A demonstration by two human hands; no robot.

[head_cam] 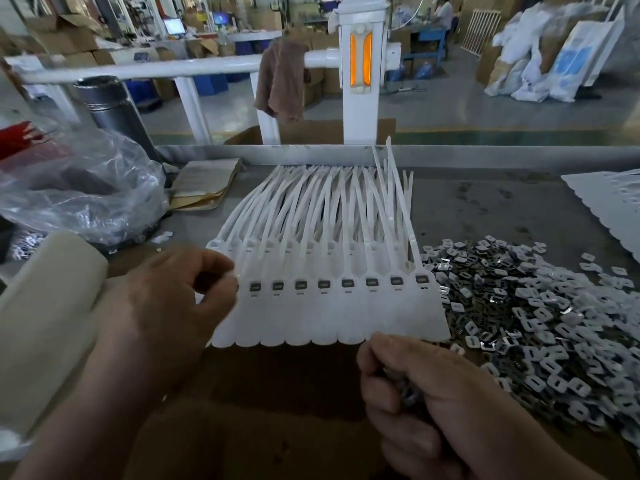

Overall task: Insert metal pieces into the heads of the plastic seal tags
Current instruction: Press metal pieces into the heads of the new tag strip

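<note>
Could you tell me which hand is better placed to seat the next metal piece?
Probably the left hand: its fingertips pinch at the left end of the tag strip, level with the row of heads, while the right hand grips a bunch of metal pieces below the strip.

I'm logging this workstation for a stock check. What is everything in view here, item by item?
seal tags: one joined row, white, centre, dark inserts in the heads
metal pieces: heap, too many to count, silvery, right of the row
second tag sheet: one, white, far right edge
plastic bag: one, clear, left
flask: one, steel, behind the bag
paper wad: one, tan, beside the bag
roll: one, cream, near left
cloth: one, brown, draped on the white rail
left hand: fingertips at the row's left end
right hand: grips metal pieces, below the row
</note>
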